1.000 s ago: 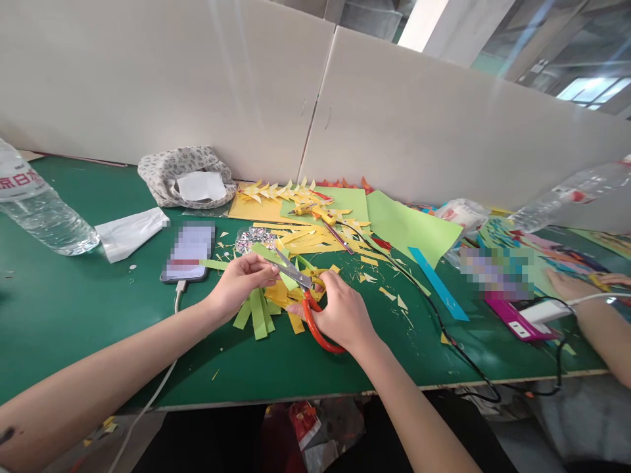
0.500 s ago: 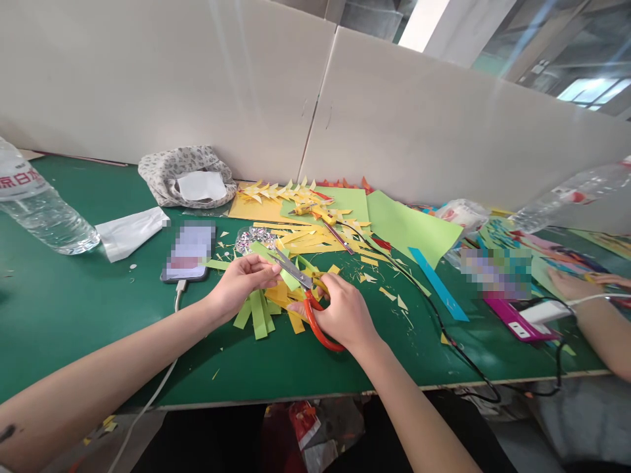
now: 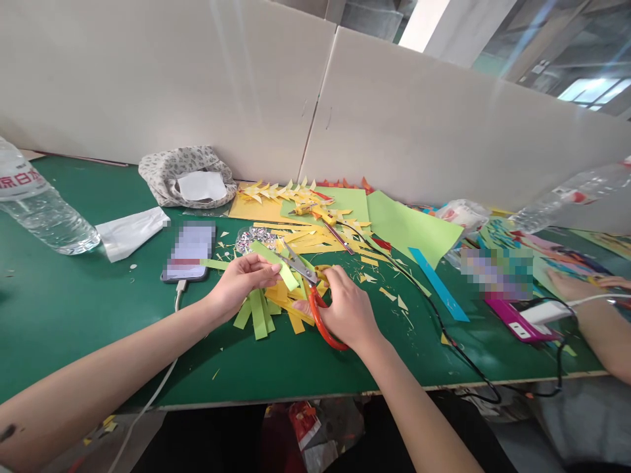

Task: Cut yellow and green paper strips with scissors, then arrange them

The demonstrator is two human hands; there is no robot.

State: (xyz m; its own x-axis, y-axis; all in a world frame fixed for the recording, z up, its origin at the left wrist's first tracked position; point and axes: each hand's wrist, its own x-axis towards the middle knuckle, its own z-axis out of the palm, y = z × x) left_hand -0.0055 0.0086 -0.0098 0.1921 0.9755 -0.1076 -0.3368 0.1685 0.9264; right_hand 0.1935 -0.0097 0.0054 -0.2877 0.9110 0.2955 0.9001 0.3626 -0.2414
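Note:
Between the thumb and fingers of my left hand (image 3: 249, 279) is a light green paper strip (image 3: 287, 274), pinched near its middle. My right hand (image 3: 348, 307) grips a pair of scissors (image 3: 320, 315) with one red and one yellow handle loop. Their metal blades point up and left, beside the strip's right end and apart from each other at the tips. Below my hands lie cut green paper strips (image 3: 257, 315) and yellow paper strips (image 3: 296, 320) on the green table. Part of the left fingers is hidden behind the strip.
A yellow glue gun (image 3: 315, 211) lies among yellow paper pieces, its black cord running right. A charging phone (image 3: 191, 249) and a water bottle (image 3: 44, 203) are on the left. Rightward are a blue strip (image 3: 438, 286), a magenta power bank (image 3: 517, 322) and another person's hand (image 3: 572, 286).
My right hand and the scissors have shifted slightly right, and the blades have drawn back from over the green strip. My left hand has hardly moved.

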